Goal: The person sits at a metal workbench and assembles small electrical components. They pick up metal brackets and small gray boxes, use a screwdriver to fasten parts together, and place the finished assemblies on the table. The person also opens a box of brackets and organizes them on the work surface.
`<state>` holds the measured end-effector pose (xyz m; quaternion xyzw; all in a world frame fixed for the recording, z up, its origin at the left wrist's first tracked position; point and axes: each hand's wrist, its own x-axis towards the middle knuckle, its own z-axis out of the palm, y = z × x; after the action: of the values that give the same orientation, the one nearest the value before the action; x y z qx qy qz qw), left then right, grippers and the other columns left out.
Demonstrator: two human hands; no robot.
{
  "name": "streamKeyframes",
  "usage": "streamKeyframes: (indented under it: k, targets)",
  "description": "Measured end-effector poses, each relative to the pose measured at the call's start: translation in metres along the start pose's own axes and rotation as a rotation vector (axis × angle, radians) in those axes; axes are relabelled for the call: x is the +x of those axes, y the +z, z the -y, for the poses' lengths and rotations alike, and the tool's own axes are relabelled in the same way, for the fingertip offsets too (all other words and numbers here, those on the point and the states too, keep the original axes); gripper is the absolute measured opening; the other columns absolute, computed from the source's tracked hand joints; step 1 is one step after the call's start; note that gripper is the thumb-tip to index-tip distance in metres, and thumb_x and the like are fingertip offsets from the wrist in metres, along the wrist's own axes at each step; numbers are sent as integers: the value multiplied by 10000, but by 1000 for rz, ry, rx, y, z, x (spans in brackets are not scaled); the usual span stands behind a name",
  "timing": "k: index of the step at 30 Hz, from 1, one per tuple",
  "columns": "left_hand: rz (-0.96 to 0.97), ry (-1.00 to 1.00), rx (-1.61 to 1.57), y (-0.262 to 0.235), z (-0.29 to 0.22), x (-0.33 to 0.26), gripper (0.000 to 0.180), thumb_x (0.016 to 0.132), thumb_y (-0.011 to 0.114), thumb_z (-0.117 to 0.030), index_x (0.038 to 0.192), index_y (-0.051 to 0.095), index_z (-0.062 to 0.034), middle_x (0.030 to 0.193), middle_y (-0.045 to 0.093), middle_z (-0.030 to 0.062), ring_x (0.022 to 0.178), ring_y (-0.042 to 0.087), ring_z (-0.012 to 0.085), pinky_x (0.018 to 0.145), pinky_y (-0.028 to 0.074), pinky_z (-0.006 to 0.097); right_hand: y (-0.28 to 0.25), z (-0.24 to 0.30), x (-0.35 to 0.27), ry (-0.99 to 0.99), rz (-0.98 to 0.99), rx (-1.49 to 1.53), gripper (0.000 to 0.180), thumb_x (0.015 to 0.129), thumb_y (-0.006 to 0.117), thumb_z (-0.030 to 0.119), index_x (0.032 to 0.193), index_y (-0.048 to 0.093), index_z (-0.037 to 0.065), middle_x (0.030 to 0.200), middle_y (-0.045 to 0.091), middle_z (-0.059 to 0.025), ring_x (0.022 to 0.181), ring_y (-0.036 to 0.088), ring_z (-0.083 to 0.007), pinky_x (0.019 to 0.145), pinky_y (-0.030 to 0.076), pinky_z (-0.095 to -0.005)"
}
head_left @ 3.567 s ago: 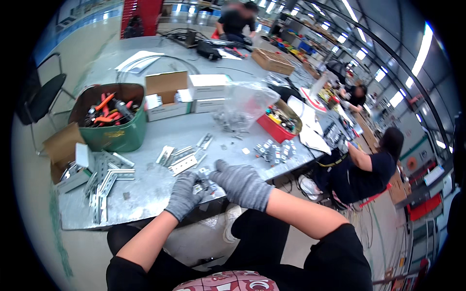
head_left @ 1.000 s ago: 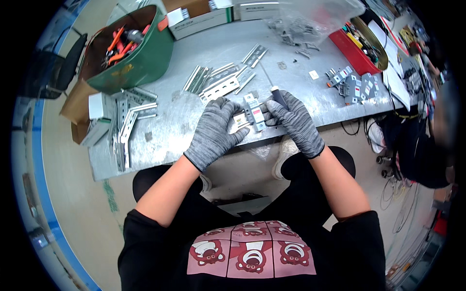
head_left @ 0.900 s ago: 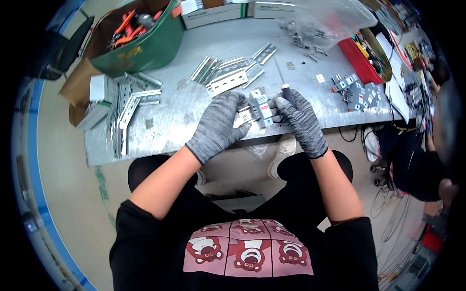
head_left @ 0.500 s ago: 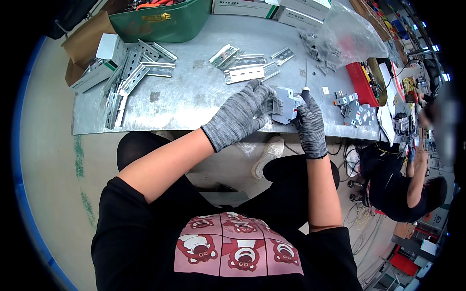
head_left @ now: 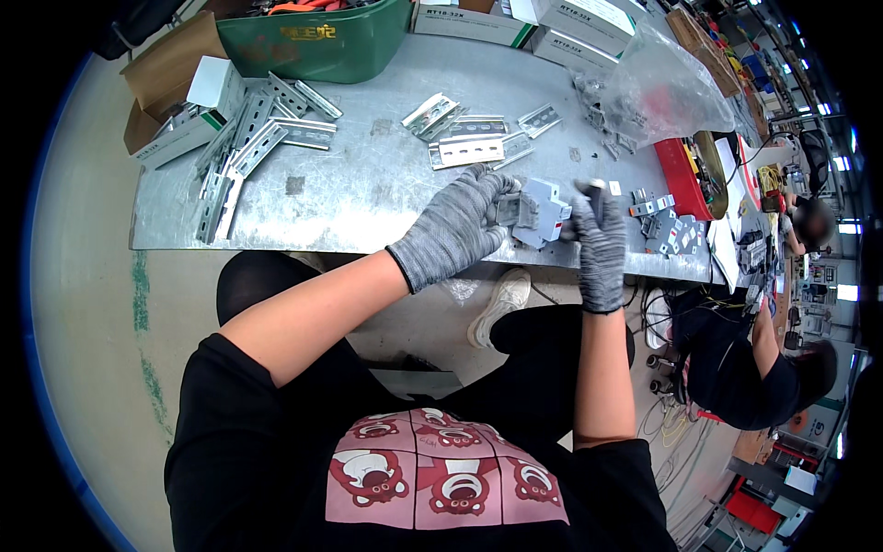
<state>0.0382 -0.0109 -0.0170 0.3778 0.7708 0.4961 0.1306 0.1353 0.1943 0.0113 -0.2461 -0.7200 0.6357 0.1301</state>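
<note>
My left hand (head_left: 457, 221), in a grey knitted glove, grips a light-grey plastic fuse holder (head_left: 544, 213) by its left side, just above the table's near edge. The holder has a stepped outline and a small red mark on its right side. Close to its right side is my right hand (head_left: 600, 241), gloved alike, with fingers closed around a dark-handled screwdriver (head_left: 597, 196). Only part of its handle shows; I cannot make out the shaft. Whether the right fingertips touch the holder, I cannot tell.
Slotted metal rails (head_left: 469, 150) lie beyond my hands, with more rails (head_left: 259, 147) piled left beside an open carton (head_left: 175, 138). A green bin (head_left: 313, 46) stands behind. Grey fuse holders (head_left: 676, 235), a red box (head_left: 683, 175) and a plastic bag (head_left: 667, 78) lie right.
My right hand has shifted a little right, away from the fuse holder, and the screwdriver's upright shaft no longer shows. The left hand still holds the fuse holder in nearly the same place.
</note>
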Motion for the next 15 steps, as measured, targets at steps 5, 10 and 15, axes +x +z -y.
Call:
streamKeyframes:
  k: [5, 10, 15]
  targets:
    - [10, -41, -28, 0, 1, 3, 394, 756, 668, -43, 1142, 588, -31, 881, 584, 69, 715, 574, 148, 697, 530, 289, -34, 4, -23, -289, -39, -15, 299, 962, 598, 122, 1251, 549, 62, 851, 557, 21, 685, 456, -33, 603, 393, -184]
    - [15, -69, -39, -1, -2, 1, 412, 763, 678, -53, 1160, 572, -28, 892, 586, 70, 726, 582, 154, 705, 531, 300, -28, 36, -84, -200, 3, -311, 241, 953, 573, 93, 1184, 568, 21, 897, 581, -12, 784, 521, -72, 740, 451, -208]
    - [-16, -25, -76, 1, -12, 0, 504, 775, 730, -129, 1237, 542, -59, 898, 587, 74, 740, 581, 168, 732, 528, 303, -25, 49, -116, -291, -121, -574, 225, 898, 655, 60, 1116, 650, 1, 986, 656, -53, 888, 595, -94, 823, 487, -240]
